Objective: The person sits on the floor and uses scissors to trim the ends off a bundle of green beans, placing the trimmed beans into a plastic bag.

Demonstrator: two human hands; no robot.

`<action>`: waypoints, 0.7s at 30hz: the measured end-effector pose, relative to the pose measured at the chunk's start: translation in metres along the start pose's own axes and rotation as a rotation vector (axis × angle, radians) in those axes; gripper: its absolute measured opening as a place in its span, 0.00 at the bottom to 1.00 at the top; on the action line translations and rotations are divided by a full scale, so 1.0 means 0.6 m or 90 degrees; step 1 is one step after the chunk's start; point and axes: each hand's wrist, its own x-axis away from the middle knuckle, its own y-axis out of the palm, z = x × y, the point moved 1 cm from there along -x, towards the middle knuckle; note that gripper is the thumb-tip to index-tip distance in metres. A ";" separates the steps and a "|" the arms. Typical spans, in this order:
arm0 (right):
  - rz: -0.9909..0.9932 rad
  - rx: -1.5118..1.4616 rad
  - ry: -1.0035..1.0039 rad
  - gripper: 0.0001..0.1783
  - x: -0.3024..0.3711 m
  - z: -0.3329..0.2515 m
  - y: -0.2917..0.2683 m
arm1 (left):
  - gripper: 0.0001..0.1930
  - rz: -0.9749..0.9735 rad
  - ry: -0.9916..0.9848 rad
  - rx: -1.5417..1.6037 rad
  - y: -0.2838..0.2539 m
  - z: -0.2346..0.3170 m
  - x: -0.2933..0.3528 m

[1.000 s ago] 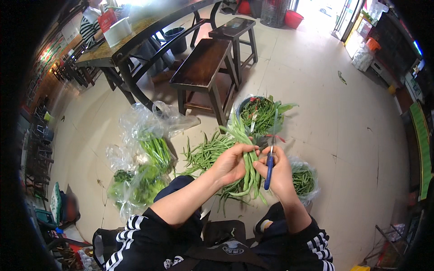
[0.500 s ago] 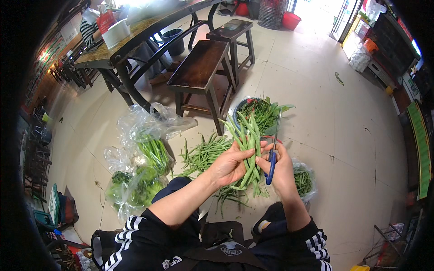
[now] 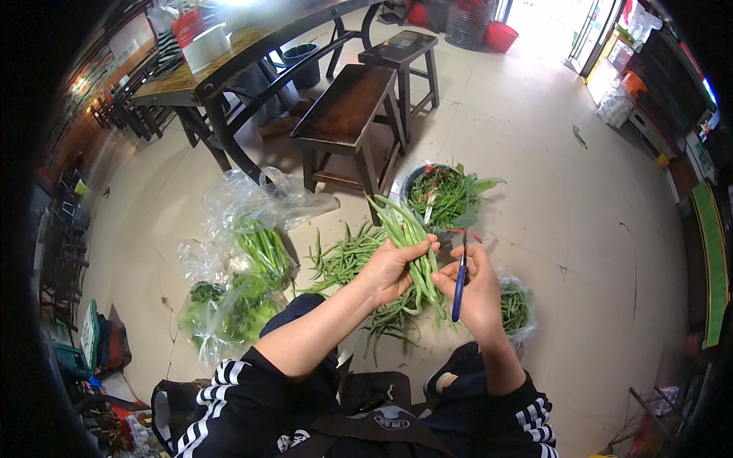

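My left hand [image 3: 391, 273] is closed round a bunch of green beans [image 3: 398, 220], which slants up and away over the floor. Hooked in my right hand [image 3: 479, 296] is a pair of scissors [image 3: 459, 291] with blue handles, seen edge-on, its blades pointing away from me. The right thumb and fingertips reach to the lower right side of the bunch. Below and left of my hands, a heap of loose green beans [image 3: 342, 261] lies on the tiles. A clear bag of cut beans [image 3: 515, 311] stands beside my right wrist, partly hidden by it.
Beyond my hands stands a dark tub [image 3: 407, 182] full of green trimmings. Plastic bags of leafy greens [image 3: 243, 309] lie to the left. Two wooden stools [image 3: 343, 107] and a long table [image 3: 164, 93] stand farther off, with a red basin [image 3: 501, 36] at the back.
The scissors have turned from showing their handle loops to edge-on, their tips now lower. The bean bunch has tipped slightly left, and its upper ends lie closer together.
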 end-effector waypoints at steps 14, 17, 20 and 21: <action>0.092 -0.049 -0.078 0.23 -0.015 -0.008 0.011 | 0.20 -0.046 0.104 -0.350 0.021 -0.042 0.022; 0.118 0.006 -0.070 0.24 -0.021 -0.009 0.012 | 0.19 -0.039 0.095 -0.396 0.030 -0.049 0.030; 0.103 0.057 -0.093 0.24 -0.026 0.001 0.011 | 0.22 -0.058 0.112 -0.473 0.022 -0.054 0.027; 0.109 0.095 -0.112 0.22 -0.028 0.006 0.011 | 0.25 -0.053 0.093 -0.511 0.022 -0.051 0.027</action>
